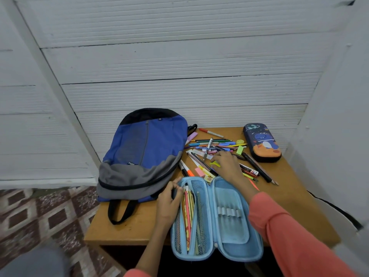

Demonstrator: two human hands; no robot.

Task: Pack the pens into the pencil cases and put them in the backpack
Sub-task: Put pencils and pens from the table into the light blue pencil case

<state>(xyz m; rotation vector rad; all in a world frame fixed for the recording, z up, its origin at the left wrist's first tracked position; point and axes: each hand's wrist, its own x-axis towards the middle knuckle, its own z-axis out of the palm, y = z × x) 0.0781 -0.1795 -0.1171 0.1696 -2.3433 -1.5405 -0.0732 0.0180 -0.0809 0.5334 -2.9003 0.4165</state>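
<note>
A small brown worktop (127,228) carries a blue-grey backpack (143,152) at left, an open light-blue pencil case (229,216) overhanging its near edge, a closed dinosaur pencil case (261,142) far right, and scattered pens (211,144) between.

Right sleeve (289,232): long, coral-pink, plain, loose with soft folds; its cuff ends at the wrist. Left sleeve (135,273): same coral-pink, seen only as a small patch at the bottom edge; the forearm beyond it is uncovered. Left grip (167,202) and right grip (225,164): bare. Lower left corner: blurred grey-blue fabric (34,262), garment type undeterminable.
</note>
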